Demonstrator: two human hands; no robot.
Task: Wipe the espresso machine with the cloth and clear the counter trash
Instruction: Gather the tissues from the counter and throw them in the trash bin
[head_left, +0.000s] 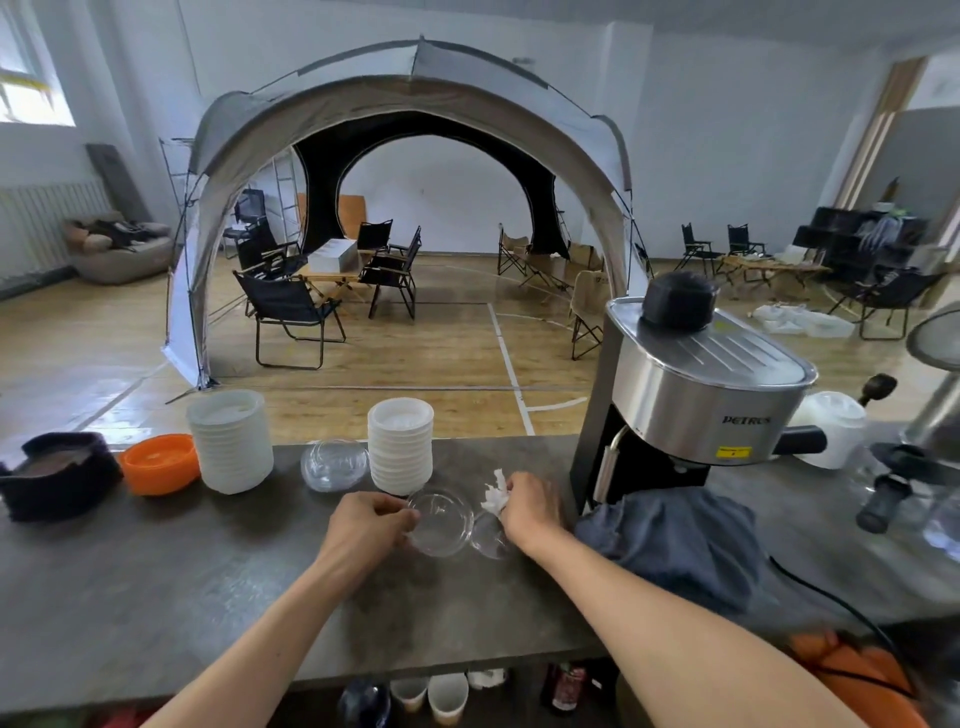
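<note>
A steel and black espresso machine (691, 395) stands on the grey counter (156, 587) at the right. A blue-grey cloth (680, 540) lies bunched in front of it, touching its base. My left hand (369, 525) pinches the rim of a clear plastic dome lid (441, 522) lying on the counter. My right hand (530, 506) is closed on a crumpled white tissue (493, 493), just left of the cloth. A second clear lid (488, 535) lies under my right wrist.
Two stacks of white lids (231, 441) (400, 447), an orange bowl (161, 462), a clear dome lid (332, 465) and a dark cloth-wrapped container (57, 473) line the counter's far edge. A white cup (836, 431), black tamper and glassware sit right of the machine. A black cable (831, 603) runs across the counter.
</note>
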